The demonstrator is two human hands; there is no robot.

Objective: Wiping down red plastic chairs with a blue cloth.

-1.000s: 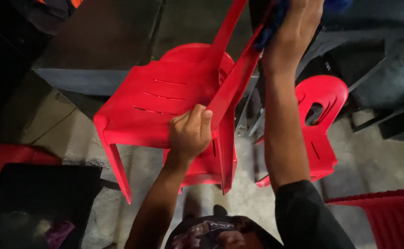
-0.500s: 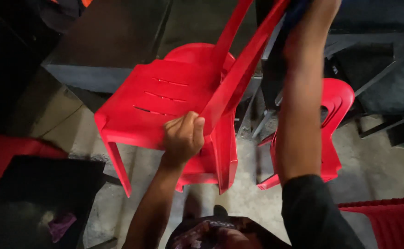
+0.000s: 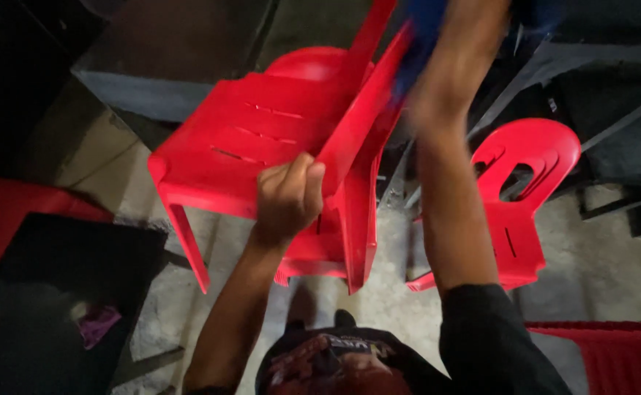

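left hand (image 3: 287,199) is clenched on the front edge of the red moulded plastic chair (image 3: 255,143), fingers wrapped over the seat rim with the thumb on top. chair is lifted and tilted, seat slats facing the camera, one leg (image 3: 186,245) hanging below and to the left of the knuckles. right hand (image 3: 437,95) is up past the chair back, motion-blurred, pressed against a blue cloth-like thing (image 3: 419,36); cannot tell whether those fingers are closed on it or just pushing.

risks as i read them:
- only one firm grip, at the seat rim. weight sits beyond the fingertips, so the chair could rotate around that hand and slip.
- right-side pressure on the back adds torque; a hard push could twist the rim out of the left fingers.
- second red plastic chair (image 3: 522,197) stands just right of the right forearm, near the hanging legs. a swing could clip it.
- dim light, concrete floor (image 3: 379,292) under the hands, feet directly below. a drop lands there.
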